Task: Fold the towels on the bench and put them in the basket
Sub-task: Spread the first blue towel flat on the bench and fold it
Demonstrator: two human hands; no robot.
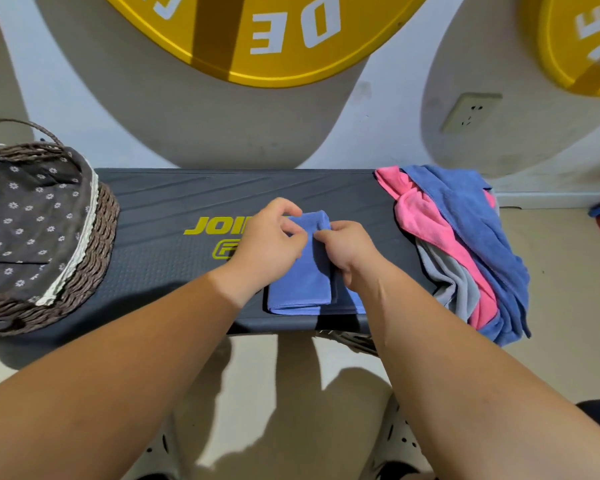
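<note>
Left hand (267,244) and right hand (347,251) pinch half-folded blue towel (300,284) on tabletop (167,271); pile (465,237) unfolded, no towels visible in basket (99,237).

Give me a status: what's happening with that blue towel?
Left hand, right hand: fingers pinching folded blue towel on bench. Basket at left end. Loose pile at right end, not in the way.
</note>
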